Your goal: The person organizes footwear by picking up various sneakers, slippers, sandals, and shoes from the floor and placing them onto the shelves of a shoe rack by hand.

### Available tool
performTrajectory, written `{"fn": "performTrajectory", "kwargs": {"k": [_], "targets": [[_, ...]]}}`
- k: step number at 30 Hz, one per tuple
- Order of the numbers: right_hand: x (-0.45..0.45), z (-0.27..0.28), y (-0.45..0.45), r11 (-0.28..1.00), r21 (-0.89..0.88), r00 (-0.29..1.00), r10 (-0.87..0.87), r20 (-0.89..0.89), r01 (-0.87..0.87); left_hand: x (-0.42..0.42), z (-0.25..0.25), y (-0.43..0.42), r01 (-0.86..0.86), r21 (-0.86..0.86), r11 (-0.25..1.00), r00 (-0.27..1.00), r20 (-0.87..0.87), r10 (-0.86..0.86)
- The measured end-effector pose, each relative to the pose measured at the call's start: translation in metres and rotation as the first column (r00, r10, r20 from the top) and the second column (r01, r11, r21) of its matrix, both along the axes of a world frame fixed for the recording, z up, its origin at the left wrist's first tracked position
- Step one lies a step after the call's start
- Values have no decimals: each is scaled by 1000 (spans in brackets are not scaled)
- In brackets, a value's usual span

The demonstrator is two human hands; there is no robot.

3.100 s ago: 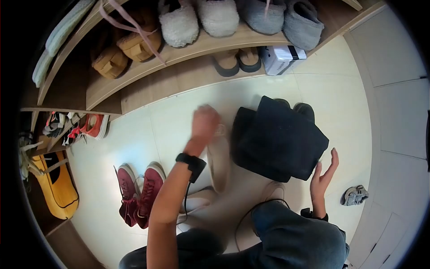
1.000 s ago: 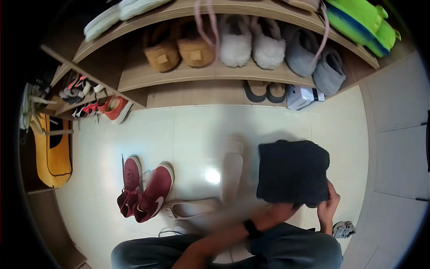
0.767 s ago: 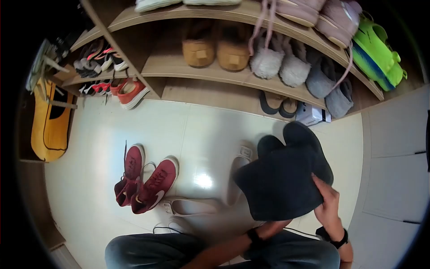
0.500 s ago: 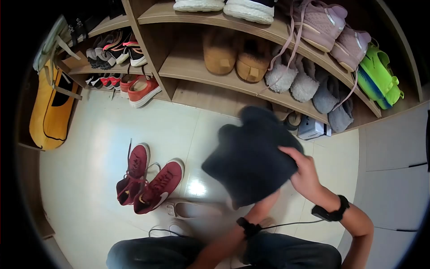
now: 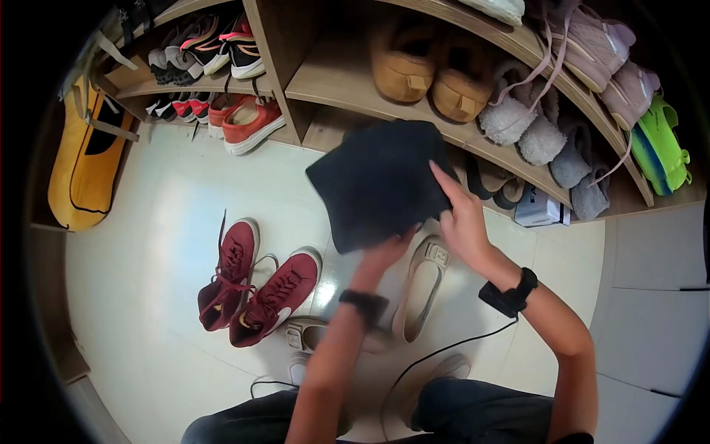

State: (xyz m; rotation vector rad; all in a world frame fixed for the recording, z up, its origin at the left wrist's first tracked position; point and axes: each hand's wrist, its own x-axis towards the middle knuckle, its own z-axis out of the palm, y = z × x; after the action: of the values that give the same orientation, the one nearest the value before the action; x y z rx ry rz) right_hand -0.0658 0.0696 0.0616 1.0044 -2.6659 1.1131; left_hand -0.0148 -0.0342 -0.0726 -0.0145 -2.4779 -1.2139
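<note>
A black, boot-like item (image 5: 377,181), its outline blurred, is held up over the floor in front of the shelves. My right hand (image 5: 466,218) grips its right side, thumb on top and the other fingers mostly behind. At its lower edge, my left hand (image 5: 386,255) is closed on it, fingers partly hidden. Below my hands, a beige flat shoe (image 5: 418,296) lies on the floor. A second beige flat (image 5: 303,334) is partly covered by my left forearm. To the left stands a pair of dark red high-top sneakers (image 5: 274,296) with loose laces.
A wooden shoe rack (image 5: 333,81) curves across the back. It bears tan slippers (image 5: 403,66), fluffy grey slippers (image 5: 510,122), pink sneakers (image 5: 592,52) and neon-green shoes (image 5: 658,148). A small box (image 5: 542,207) sits low at right. A yellow skateboard-like object (image 5: 85,163) leans at left.
Both hands have carried the black item up and toward the shelves, turning it. The beige flat beneath is now uncovered. The view has shifted slightly.
</note>
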Motion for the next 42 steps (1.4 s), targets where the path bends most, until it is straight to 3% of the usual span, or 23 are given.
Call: {"fn": "performTrajectory", "kwargs": {"k": [1,3,4,6,9,13,15,19,22,24,26,27,28,29,30,31,32,36,38,40,42], "targets": [[0,-3,-2,1000,4,1000,3,2,-3,-6,-1,-5,-3,4,1000,1000,2,3],[-4,-17,-4,920,386,985,129,-115,-75,-19,-4,-12,-24,-66,998,997,-78,19],[-6,-24,-5,919,388,985,127,-115,-73,-23,-13,-16,-21,-63,998,997,-78,16],[-10,-34,-4,790,613,962,177,-209,-12,-29,-27,-22,91,-7,996,995,-33,-92],[-21,-28,12,827,562,996,57,-70,-8,-31,-28,-11,118,25,993,992,43,-119],[-42,-32,32,872,483,990,-15,-137,81,-46,-5,13,222,191,956,955,153,-252],[-41,-43,33,867,486,985,-31,-170,111,-51,-8,20,203,9,979,978,51,-203],[-37,-44,28,913,392,986,-58,-157,116,-66,-13,23,55,-67,996,998,-28,-57],[-31,-58,32,944,316,970,-17,-244,96,-88,-12,6,117,49,992,990,72,-121],[-20,-62,40,952,286,972,-45,-229,111,-107,-5,-10,259,110,959,933,227,-278],[-17,-73,52,936,293,974,-150,-168,194,-116,-10,-15,244,25,969,950,195,-245],[-20,-79,56,936,294,975,-152,-160,194,-118,-11,-16,231,-38,972,969,97,-227],[-24,-86,60,927,236,955,-267,-126,290,-120,-14,-17,212,-99,972,977,-4,-213],[-29,-92,62,905,181,923,-374,-86,384,-122,-16,-19,213,-100,972,977,5,-214],[-37,-96,61,905,182,923,-377,-78,385,-125,-19,-21,281,151,948,932,194,-307],[-47,-100,61,903,195,910,-406,89,383,-126,-22,-22,282,401,872,834,346,-429],[-56,-104,60,901,206,869,-425,252,381,-128,-25,-22,286,399,871,828,354,-434],[-81,-110,58,951,160,935,-293,202,264,-134,-32,-26,302,237,923,897,257,-360],[-84,-101,53,948,225,912,-285,295,223,-136,-35,-27,289,163,943,926,203,-319],[-86,-102,51,942,237,909,-301,288,237,-142,-35,-31,306,470,828,860,235,-452],[-94,-113,53,937,241,907,-315,281,251,-151,-41,-32,285,527,801,854,239,-462]]}}
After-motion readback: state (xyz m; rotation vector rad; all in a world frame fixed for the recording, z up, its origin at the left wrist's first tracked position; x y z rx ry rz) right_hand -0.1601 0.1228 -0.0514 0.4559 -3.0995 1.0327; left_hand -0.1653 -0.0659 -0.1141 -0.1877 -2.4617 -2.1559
